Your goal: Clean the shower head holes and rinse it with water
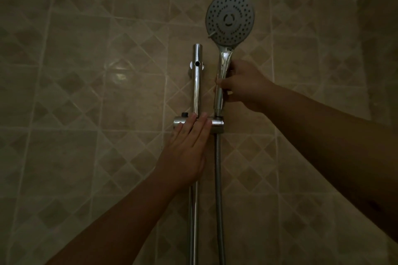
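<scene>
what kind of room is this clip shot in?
Most likely a bathroom shower area. Signs: a handheld shower head in a holder on a chrome riser rail, a metal hose hanging below, and a tiled wall behind.

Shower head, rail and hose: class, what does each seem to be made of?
Shower head: matte grey face, probably plastic; its handle gleams like chrome. Rail: mirror-bright reflections suggest polished metal, or chrome plating. Hose: dull silver with faint ribbing, likely flexible metal, though dim light leaves it open.
</scene>
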